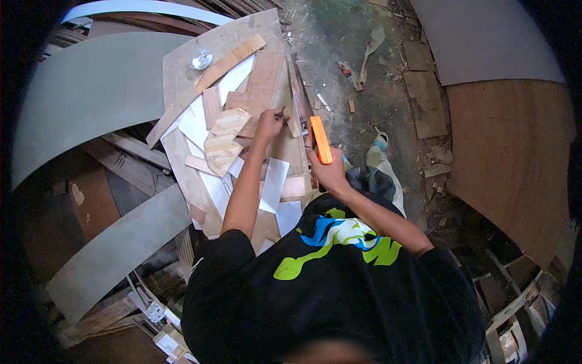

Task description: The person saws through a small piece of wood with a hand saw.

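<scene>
My right hand [329, 172] is wrapped round the orange handle of a handsaw [321, 141]. The saw's dark, narrow blade points away from me along the right edge of the worktable [221, 37]. On the tabletop my left hand [271, 125] has its fingers curled together, right beside a narrow wooden strip [293, 121] at that edge. Whatever those fingers pinch, if anything, is too small to make out. To the left of this hand lies a pale board with angled ends [225, 141]. A reddish plywood piece [263, 76] lies just beyond it.
A long wooden batten [230, 62] and white offcuts [274, 182] cover much of the table. A clear, shiny object [202, 59] sits at its far left. Large grey panels [115, 79] stand on the left, a brown sheet [512, 164] on the right. Scraps litter the floor [327, 54].
</scene>
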Available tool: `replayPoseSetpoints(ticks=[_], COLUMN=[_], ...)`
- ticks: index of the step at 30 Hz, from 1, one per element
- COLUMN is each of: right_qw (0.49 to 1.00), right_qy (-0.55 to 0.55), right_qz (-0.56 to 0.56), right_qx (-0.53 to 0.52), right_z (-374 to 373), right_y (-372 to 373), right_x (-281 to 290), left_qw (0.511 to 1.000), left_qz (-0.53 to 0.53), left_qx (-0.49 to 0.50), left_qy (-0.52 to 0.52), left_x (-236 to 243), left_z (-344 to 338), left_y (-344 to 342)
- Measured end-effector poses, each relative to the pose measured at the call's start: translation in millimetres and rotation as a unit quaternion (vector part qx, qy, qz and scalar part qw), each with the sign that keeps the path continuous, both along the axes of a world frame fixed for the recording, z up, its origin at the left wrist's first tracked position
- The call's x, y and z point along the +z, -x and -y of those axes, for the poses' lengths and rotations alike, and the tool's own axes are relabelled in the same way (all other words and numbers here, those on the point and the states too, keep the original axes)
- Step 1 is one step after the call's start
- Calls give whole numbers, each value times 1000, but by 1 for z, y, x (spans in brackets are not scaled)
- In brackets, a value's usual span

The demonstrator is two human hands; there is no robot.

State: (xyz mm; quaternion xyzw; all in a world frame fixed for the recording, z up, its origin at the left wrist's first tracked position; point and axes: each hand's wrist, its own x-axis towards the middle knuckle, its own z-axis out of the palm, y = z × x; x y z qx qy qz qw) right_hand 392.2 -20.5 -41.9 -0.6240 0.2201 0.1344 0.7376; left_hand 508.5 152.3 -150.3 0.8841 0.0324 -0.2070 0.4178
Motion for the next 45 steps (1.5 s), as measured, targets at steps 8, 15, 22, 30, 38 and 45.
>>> replayPoseSetpoints(ticks=[8, 15, 22, 30, 38, 45], right_qw=[973, 942, 920, 914, 911, 772], right_qy=[125, 153, 131, 127, 167, 305], right_qz=[181, 202, 207, 167, 196, 367], right_qx=[70, 220, 307, 348, 322, 419], right_z=[24, 73, 95, 98, 130, 138], right_y=[0, 8, 16, 11, 9, -33], right_x=[24, 28, 42, 60, 65, 52], left_qw=[992, 988, 920, 923, 853, 551], left_qz=[83, 59, 199, 186, 199, 157], left_qx=[30, 139, 306, 304, 479, 511], left_qy=[-85, -23, -143, -146, 48, 641], left_x=[-1, -17, -50, 1, 42, 84], left_z=[0, 12, -19, -25, -10, -23], left_y=[4, 20, 30, 30, 54, 112])
